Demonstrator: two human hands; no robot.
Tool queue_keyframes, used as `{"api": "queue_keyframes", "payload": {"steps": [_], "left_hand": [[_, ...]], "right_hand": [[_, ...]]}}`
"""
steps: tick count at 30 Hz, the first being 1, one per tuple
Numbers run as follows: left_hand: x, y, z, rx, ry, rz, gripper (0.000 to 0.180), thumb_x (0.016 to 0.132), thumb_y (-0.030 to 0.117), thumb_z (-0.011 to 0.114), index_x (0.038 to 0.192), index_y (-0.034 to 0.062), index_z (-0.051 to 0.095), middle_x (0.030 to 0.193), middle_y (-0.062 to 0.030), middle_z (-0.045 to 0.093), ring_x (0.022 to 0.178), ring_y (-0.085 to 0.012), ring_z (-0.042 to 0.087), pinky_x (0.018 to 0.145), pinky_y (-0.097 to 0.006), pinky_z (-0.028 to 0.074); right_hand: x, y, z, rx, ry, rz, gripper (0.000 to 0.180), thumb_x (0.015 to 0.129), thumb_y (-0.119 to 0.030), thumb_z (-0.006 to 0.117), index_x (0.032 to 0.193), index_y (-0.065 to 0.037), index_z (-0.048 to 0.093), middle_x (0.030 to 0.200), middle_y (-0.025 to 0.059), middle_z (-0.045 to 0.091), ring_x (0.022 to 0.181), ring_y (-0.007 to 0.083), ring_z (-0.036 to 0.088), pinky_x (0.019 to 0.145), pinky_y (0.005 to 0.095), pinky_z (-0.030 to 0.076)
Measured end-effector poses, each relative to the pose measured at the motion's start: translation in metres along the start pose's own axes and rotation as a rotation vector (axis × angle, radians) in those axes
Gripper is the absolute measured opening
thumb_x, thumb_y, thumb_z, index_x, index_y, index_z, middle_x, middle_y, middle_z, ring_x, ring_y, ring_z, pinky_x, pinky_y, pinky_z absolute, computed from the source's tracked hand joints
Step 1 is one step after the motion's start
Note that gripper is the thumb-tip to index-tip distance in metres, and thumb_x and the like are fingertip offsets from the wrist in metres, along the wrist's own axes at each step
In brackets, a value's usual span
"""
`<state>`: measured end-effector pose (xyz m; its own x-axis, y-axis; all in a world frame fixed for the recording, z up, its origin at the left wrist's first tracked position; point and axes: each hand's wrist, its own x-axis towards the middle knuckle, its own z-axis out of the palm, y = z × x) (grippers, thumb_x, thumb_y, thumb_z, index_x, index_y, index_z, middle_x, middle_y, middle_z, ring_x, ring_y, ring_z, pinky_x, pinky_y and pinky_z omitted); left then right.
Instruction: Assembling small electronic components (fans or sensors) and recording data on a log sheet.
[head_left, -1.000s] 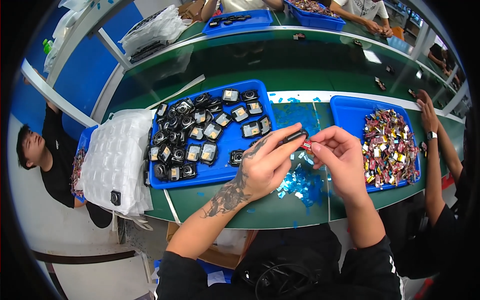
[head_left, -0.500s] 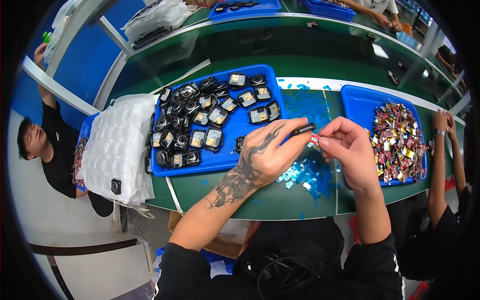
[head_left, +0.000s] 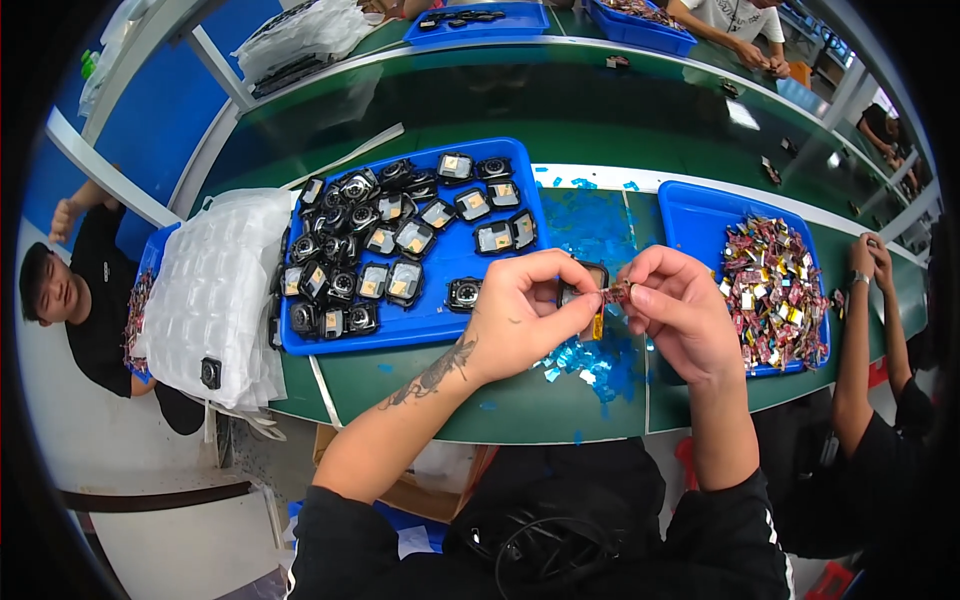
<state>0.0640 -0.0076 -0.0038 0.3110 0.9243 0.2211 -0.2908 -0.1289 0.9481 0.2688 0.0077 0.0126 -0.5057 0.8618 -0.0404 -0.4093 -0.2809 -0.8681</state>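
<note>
My left hand (head_left: 530, 312) grips a dark case (head_left: 597, 272) that resembles a watch housing; the fingers hide most of it. Between thumb and fingertips, my right hand (head_left: 688, 312) pinches a small reddish circuit board (head_left: 616, 293) right beside the left thumb. A yellow strip (head_left: 598, 325) hangs just below the fingertips; what it joins to is hidden. Left of my hands, a blue tray (head_left: 455, 262) carries many similar black housings (head_left: 414, 237). On the right, another blue tray (head_left: 690, 215) holds a heap of small red, yellow and white parts (head_left: 775, 290).
Blue film scraps (head_left: 580, 365) litter the green table below my hands. White plastic trays (head_left: 215, 290) are stacked at left, one black housing (head_left: 211, 373) on top. Beyond a pale rail runs a dark green belt (head_left: 560, 110). People sit at left, right and across.
My left hand has rolled over, showing its thumb side, and the case has tipped with it. The yellow strip has come into sight. The whole view has shifted slightly, with the trays appearing further left.
</note>
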Motion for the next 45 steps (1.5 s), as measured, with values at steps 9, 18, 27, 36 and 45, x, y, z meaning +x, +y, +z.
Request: {"api": "queue_keyframes", "payload": {"steps": [9, 18, 27, 36, 45], "left_hand": [[0.001, 0.01, -0.001, 0.159, -0.04, -0.153, 0.004, 0.083, -0.006, 0.063, 0.087, -0.0078, 0.061, 0.089, -0.006, 0.057, 0.081, -0.0131, 0.063, 0.067, -0.023, 0.055], [0.004, 0.001, 0.002, 0.24, 0.024, 0.039, 0.021, 0.086, -0.002, 0.064, 0.106, -0.0068, 0.062, 0.101, -0.0094, 0.062, 0.092, -0.0159, 0.064, 0.076, -0.025, 0.056], [0.005, 0.002, 0.0, -0.019, 0.161, -0.066, 0.03, 0.088, 0.007, 0.067, 0.115, -0.0046, 0.061, 0.101, -0.01, 0.066, 0.082, -0.0107, 0.065, 0.071, -0.023, 0.054], [0.004, 0.003, 0.0, 0.241, 0.18, 0.124, 0.019, 0.085, 0.0, 0.066, 0.103, -0.0019, 0.07, 0.106, -0.0102, 0.065, 0.088, -0.0125, 0.064, 0.073, -0.023, 0.053], [0.004, -0.002, 0.002, 0.133, 0.149, -0.059, 0.018, 0.086, 0.0, 0.065, 0.103, -0.0024, 0.07, 0.092, -0.0048, 0.066, 0.085, -0.009, 0.06, 0.075, -0.023, 0.049]], "right_hand": [[-0.001, 0.003, 0.016, -0.426, 0.131, -0.279, 0.026, 0.079, 0.004, 0.07, 0.102, 0.001, 0.059, 0.09, 0.003, 0.06, 0.084, 0.008, 0.058, 0.072, 0.0202, 0.052], [-0.001, 0.003, 0.016, -0.495, 0.229, -0.216, 0.027, 0.08, 0.006, 0.067, 0.105, 0.001, 0.058, 0.093, 0.0036, 0.059, 0.087, 0.0085, 0.058, 0.073, 0.0207, 0.054], [-0.002, 0.014, 0.019, -1.014, 0.211, -0.995, 0.027, 0.072, 0.015, 0.067, 0.095, 0.002, 0.061, 0.086, 0.013, 0.062, 0.077, 0.0196, 0.062, 0.065, 0.026, 0.051], [-0.001, 0.015, 0.026, -0.701, 0.269, -0.491, 0.034, 0.076, 0.009, 0.067, 0.108, 0.002, 0.059, 0.1, 0.009, 0.06, 0.088, 0.0158, 0.06, 0.072, 0.0268, 0.052], [0.006, 0.01, 0.029, -1.205, 0.166, -0.753, 0.031, 0.07, 0.004, 0.074, 0.1, -0.003, 0.068, 0.082, 0.0121, 0.063, 0.072, 0.0254, 0.062, 0.062, 0.0323, 0.05]]}}
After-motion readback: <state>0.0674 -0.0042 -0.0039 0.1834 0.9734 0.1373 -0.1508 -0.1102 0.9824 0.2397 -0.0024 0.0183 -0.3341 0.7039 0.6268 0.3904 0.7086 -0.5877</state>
